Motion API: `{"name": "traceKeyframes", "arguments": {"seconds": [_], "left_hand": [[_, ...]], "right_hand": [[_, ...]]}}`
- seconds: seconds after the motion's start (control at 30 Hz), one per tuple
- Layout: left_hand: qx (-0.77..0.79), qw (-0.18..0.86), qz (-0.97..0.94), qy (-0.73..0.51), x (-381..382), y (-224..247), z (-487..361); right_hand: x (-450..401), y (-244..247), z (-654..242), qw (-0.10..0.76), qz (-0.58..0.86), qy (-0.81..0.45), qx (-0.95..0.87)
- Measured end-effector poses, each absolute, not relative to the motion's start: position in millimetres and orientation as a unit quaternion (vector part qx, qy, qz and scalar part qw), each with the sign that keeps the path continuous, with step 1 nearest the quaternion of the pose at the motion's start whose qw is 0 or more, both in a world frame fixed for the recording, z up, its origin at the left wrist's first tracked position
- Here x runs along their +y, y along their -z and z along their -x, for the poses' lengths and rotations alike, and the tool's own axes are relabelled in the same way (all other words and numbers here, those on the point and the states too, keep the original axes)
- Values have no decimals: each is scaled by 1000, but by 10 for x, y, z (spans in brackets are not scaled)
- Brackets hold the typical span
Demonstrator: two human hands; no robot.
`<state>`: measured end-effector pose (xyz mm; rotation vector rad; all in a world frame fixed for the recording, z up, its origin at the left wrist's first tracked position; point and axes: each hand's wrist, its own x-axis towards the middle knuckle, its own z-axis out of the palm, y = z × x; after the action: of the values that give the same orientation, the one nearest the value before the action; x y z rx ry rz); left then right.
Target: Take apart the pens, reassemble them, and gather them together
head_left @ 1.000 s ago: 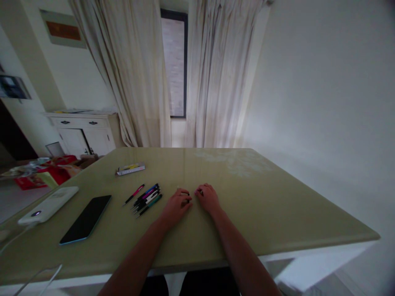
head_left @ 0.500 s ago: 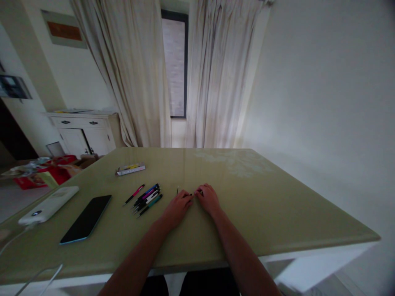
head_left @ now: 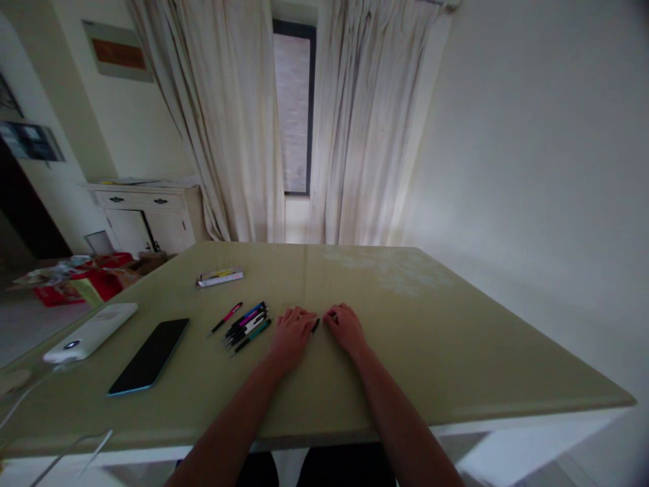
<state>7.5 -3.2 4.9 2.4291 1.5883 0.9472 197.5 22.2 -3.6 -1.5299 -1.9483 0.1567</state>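
Note:
My left hand (head_left: pixel 294 337) rests low over the table (head_left: pixel 471 338), fingers bent and closed around a dark, slim pen (head_left: pixel 315 325). Only the black end of that pen shows beside the thumb; the rest is hidden under the hand. Just to the right is my right hand (head_left: pixel 347 330), its thumb and fingers pinched together. Whatever lies in that pinch is too small or hidden to name. A narrow gap separates the hands. Left of them lies a bunch of several pens (head_left: pixel 247 326) in black, blue, purple, white and teal, with a red and black pen (head_left: pixel 226 318) apart from it.
Behind the pens is a small clear box (head_left: pixel 220 276) with yellow sticks inside. A dark-screened phone (head_left: pixel 149 356) and a white power bank (head_left: pixel 91 333) with a cable lie at the left. The table's front edge runs under my forearms.
My left hand has turned and flattened slightly, and the thin tip that poked out beyond it is now hidden. More of the pen's black end shows. The whole view has shifted slightly.

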Motion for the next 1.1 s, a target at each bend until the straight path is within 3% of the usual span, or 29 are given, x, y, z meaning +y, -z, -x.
{"name": "traceKeyframes", "arguments": {"seconds": [0.13,0.33,0.53,0.8,1.1], "left_hand": [[615,61,-668,-414,99,-68,196],[662,128,-640,-369,71,-120,298],[666,75,-655,-350,-3,-157,226],[655,10,-719,-232,-27,-118,176],[677,-33,-704,-213,-81,-146,129]], "right_hand": [[227,45,-1980,339,582,-75,-735],[257,70,-1982,367,584,-89,-718],[261,66,-1966,372,588,-103,-711],[261,84,-1971,381,583,-109,-710],[255,63,-1975,389,576,-111,-710]]}}
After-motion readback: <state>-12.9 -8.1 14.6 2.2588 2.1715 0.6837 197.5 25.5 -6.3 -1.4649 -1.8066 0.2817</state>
